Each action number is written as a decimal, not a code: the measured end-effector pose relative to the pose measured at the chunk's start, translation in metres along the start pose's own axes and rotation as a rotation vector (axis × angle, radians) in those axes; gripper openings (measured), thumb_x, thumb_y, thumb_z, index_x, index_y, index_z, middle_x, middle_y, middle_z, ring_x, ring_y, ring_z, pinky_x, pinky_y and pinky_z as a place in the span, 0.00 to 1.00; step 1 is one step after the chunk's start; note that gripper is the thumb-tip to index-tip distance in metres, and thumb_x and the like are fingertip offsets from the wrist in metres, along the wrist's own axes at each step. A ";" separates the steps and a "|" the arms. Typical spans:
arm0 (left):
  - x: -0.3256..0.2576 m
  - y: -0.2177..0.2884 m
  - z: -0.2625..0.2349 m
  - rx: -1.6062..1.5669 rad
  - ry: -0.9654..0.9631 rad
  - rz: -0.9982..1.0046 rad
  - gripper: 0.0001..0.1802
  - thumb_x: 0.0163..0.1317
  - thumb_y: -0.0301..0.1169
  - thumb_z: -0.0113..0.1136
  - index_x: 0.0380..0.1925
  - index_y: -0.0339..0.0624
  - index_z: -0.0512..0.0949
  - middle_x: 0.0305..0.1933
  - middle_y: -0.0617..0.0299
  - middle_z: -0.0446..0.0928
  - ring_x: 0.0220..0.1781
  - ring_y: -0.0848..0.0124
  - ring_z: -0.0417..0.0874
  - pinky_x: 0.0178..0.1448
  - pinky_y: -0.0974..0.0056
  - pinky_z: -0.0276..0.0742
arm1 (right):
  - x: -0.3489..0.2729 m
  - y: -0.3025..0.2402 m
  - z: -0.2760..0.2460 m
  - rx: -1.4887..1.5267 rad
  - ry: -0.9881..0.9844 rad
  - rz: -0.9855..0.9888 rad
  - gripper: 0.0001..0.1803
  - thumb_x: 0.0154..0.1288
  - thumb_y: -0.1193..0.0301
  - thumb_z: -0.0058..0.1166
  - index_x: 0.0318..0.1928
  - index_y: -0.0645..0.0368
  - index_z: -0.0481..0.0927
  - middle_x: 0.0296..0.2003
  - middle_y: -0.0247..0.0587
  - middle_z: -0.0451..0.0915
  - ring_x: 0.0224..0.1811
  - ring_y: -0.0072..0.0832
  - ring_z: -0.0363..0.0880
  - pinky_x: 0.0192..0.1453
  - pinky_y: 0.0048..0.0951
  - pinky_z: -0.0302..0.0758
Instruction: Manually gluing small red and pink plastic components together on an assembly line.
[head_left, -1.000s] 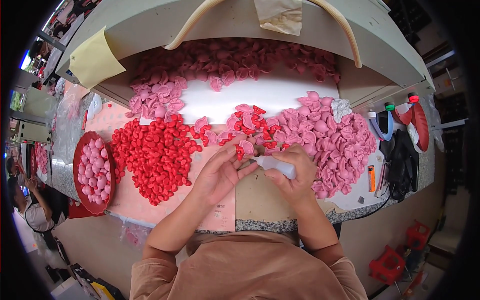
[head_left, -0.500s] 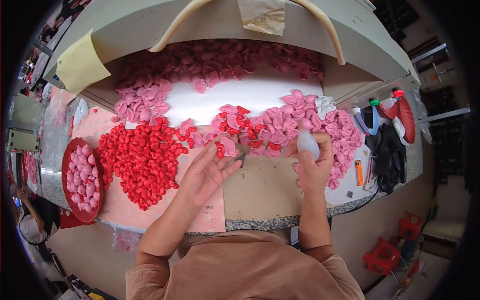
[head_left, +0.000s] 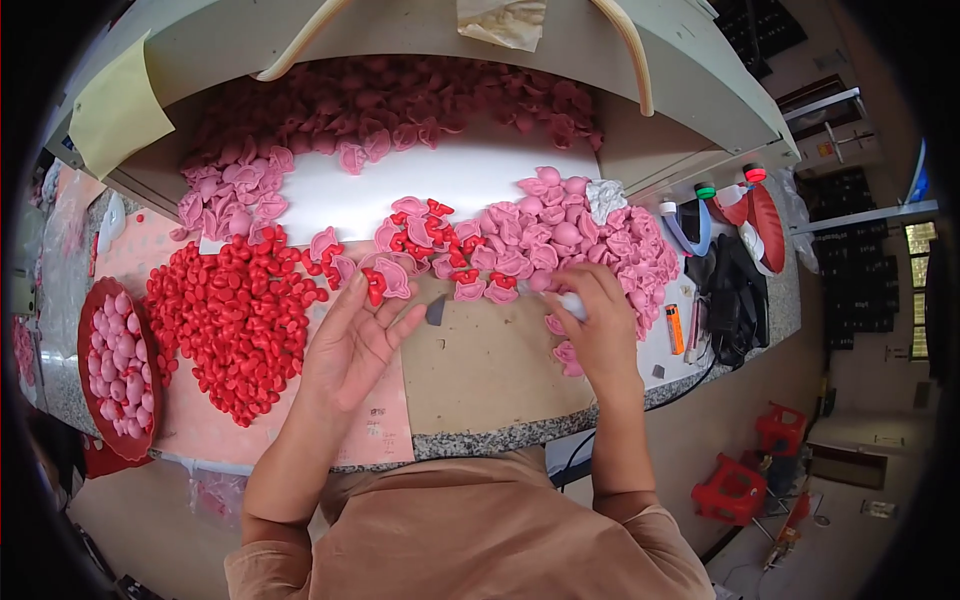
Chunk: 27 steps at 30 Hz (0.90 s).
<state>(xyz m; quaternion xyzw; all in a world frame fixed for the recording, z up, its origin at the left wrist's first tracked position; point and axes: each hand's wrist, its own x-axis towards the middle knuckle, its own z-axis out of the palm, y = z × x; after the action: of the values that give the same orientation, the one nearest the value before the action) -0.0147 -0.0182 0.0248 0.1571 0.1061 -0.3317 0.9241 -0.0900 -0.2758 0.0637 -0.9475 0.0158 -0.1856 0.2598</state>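
My left hand (head_left: 357, 340) lies on the brown work mat (head_left: 480, 360), fingers spread, its tips touching a pink shell piece with a small red bow (head_left: 388, 279). My right hand (head_left: 595, 325) is closed around a small white bottle (head_left: 570, 300) at the edge of a heap of pink pieces (head_left: 575, 245). A large pile of red bows (head_left: 235, 310) lies to the left of my left hand. Pink pieces with red bows on them (head_left: 440, 240) sit just beyond both hands.
A red tray of pale pink pieces (head_left: 115, 365) stands at the far left. More pink pieces (head_left: 400, 115) fill the back under a lit shelf. Glue bottles and scissors (head_left: 725, 205), black items and an orange lighter (head_left: 675, 328) lie at the right.
My right hand came down from the pink heap toward the mat with the white bottle. My left hand shifted slightly forward onto the pink piece with the bow.
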 end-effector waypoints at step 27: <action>-0.004 -0.006 0.001 0.034 0.012 -0.022 0.11 0.65 0.36 0.51 0.42 0.44 0.74 0.42 0.61 0.77 0.47 0.65 0.78 0.55 0.54 0.75 | -0.044 -0.031 0.016 0.227 -0.405 0.005 0.15 0.52 0.74 0.61 0.42 0.61 0.77 0.38 0.42 0.76 0.42 0.35 0.76 0.45 0.30 0.73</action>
<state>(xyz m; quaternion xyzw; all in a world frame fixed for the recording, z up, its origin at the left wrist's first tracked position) -0.0214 -0.0204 0.0258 0.1736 0.1078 -0.3426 0.9170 -0.1279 -0.2356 0.0516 -0.9302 -0.0550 0.0086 0.3629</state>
